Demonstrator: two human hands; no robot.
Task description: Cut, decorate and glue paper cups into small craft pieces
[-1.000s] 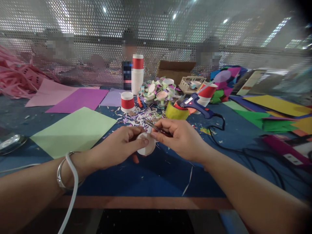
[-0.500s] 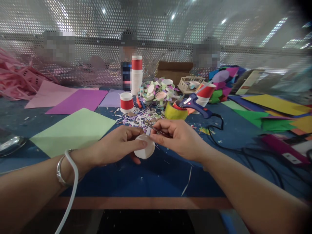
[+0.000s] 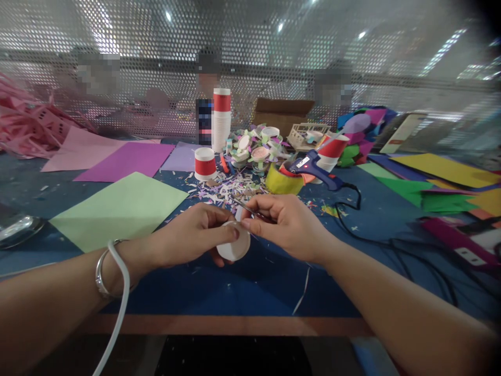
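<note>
My left hand [image 3: 199,232] pinches a small white round cup-like paper piece [image 3: 239,247], thumb across its face and fingers curled behind. My right hand [image 3: 287,224] holds slim metal tweezers [image 3: 250,210] slanting toward the upper left, its thumb and fingertips at the piece's upper right rim. A pale paper strip [image 3: 238,212] shows between the two hands, just above the rim. Beyond them lie many paper shreds [image 3: 223,189] and a heap of paper flowers [image 3: 254,149].
A red-and-white paper cup [image 3: 205,164] and a tall cup stack [image 3: 222,120] stand at the back. A blue glue gun [image 3: 313,166] rests by a yellow roll [image 3: 284,180]; its cord runs right. Coloured sheets lie left, including light green paper [image 3: 121,209]. A power strip [image 3: 460,243] sits right.
The white piece has tilted slightly and sits a little lower in the left hand. Both hands keep their grips close together; the whole view has shifted slightly.
</note>
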